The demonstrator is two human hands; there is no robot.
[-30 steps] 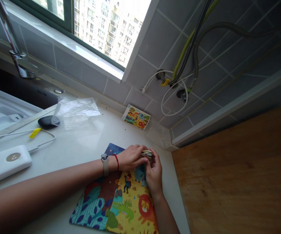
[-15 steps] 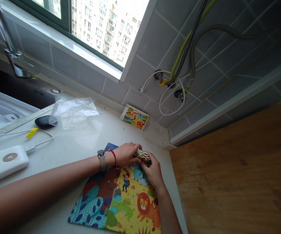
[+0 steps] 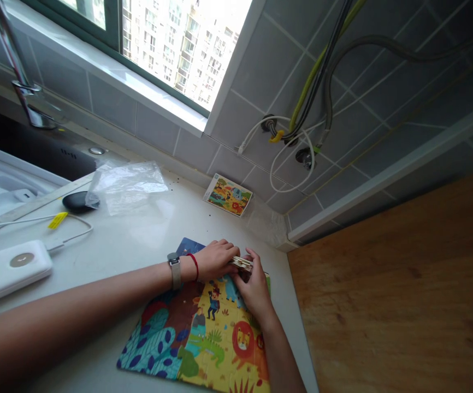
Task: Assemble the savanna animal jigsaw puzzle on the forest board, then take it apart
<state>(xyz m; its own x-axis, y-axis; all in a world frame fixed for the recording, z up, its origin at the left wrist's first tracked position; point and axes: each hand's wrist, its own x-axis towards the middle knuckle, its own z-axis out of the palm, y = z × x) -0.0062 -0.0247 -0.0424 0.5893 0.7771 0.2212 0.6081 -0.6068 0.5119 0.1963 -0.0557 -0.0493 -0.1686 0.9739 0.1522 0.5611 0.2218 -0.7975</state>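
Observation:
My left hand [image 3: 216,261], with a watch and a red string on the wrist, grips one end of a small stack of cardboard puzzle pieces [image 3: 242,263]. My right hand [image 3: 255,289] pinches the other end. The stack shows mostly edge-on, so its printed faces are hidden. Both hands hover just above a colourful jungle-animal jigsaw puzzle [image 3: 195,338], which lies flat on the white counter [image 3: 138,234]. Its upper part is hidden under my hands. A small picture card [image 3: 227,195] of a similar scene lies near the wall.
A white power bank [image 3: 11,267] with a thin cable, a black oval object [image 3: 78,202], a plastic bag [image 3: 125,188] and a metal ruler [image 3: 35,204] lie on the counter. A sink [image 3: 7,196] sits left. A wooden board [image 3: 392,289] lies beyond the counter's right edge.
The stack now sits flatter and looks thinner between my hands. My right hand has shifted slightly lower on it, and more of the puzzle's upper right corner shows.

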